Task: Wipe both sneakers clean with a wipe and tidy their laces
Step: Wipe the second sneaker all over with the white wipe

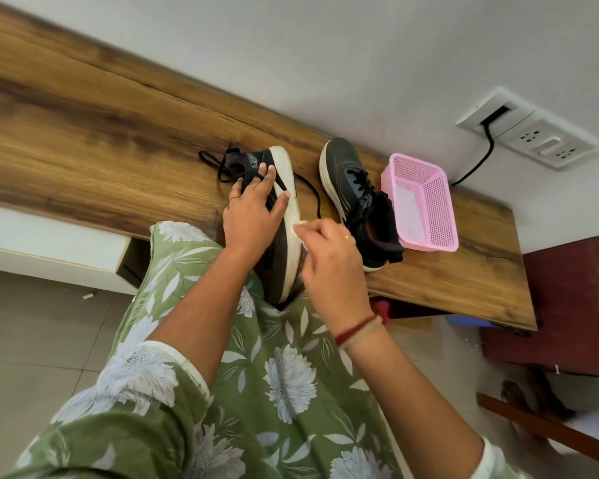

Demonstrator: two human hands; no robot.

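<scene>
left hand flat, fingers spread, pressing sneaker at table front edge | right hand pinches wipe at its sole | second sneaker just beside basket

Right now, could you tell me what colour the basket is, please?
The basket is pink, per the head view.

The pale scrap pinched in the right hand is too small to be identified, and the near end of the tilted sneaker is hidden by green clothing.

On the table, tipped sneaker lies left, upright sneaker middle, basket rightmost.
</scene>
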